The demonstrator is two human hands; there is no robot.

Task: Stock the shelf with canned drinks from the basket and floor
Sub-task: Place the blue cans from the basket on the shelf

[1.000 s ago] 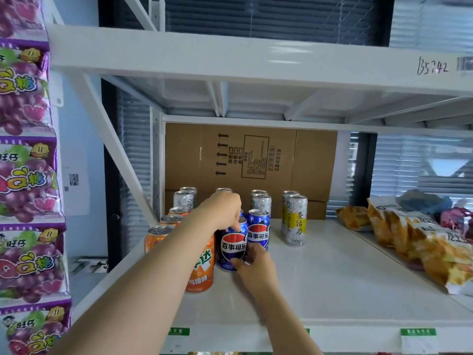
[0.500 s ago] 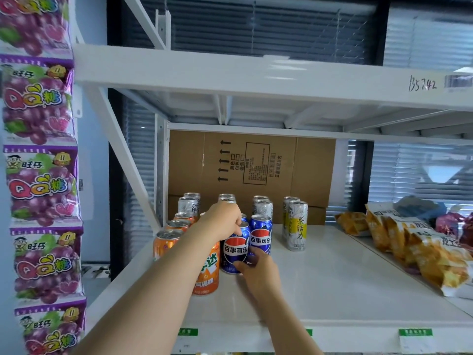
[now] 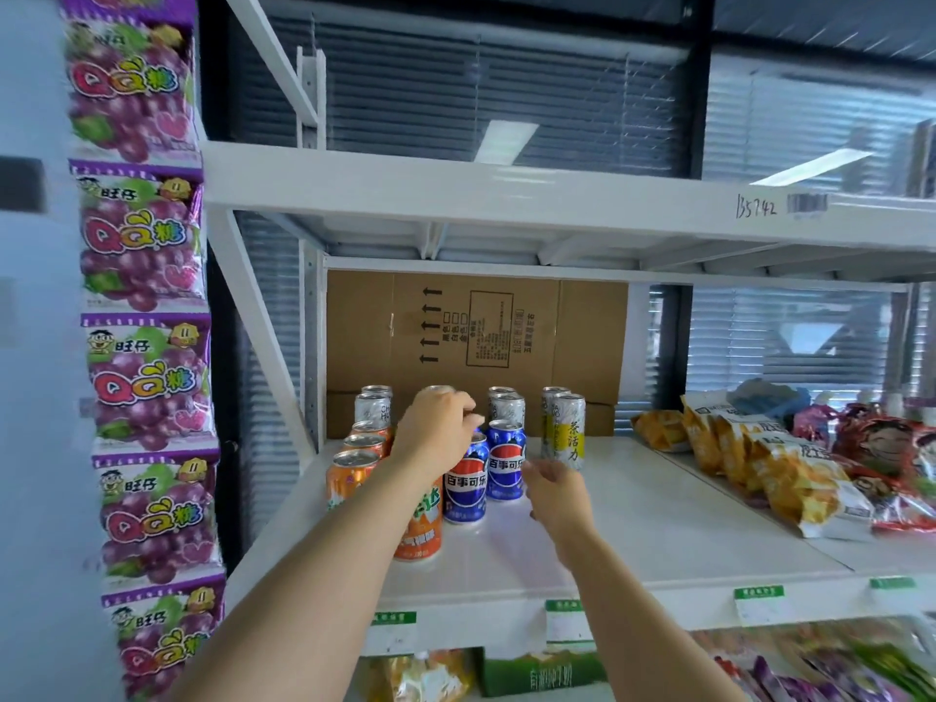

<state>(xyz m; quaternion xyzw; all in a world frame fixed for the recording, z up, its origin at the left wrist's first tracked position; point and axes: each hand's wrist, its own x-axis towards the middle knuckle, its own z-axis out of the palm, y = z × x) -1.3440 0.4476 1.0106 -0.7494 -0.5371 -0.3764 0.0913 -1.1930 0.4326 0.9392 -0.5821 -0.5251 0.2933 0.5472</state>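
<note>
A person's two bare arms reach onto a white shelf (image 3: 658,529) where canned drinks stand in rows. The left hand (image 3: 436,429) hangs directly above the front blue can (image 3: 465,486), fingers curled down over its top; whether they grip the rim cannot be told. The right hand (image 3: 554,491) is just right of the second blue can (image 3: 505,463), fingers loosely curled and holding nothing, its fingertips close to the can's side. The two blue cans stand upright, one just behind the other. An orange can (image 3: 420,529) stands beside the front blue can, partly hidden by the left forearm, with more orange cans (image 3: 349,478) lined up further left. Silver cans (image 3: 374,408) and a yellow-label can (image 3: 568,434) stand behind, before a cardboard box (image 3: 476,336). Snack bags (image 3: 790,473) lie well to the right; candy packs (image 3: 144,377) hang at left.
</note>
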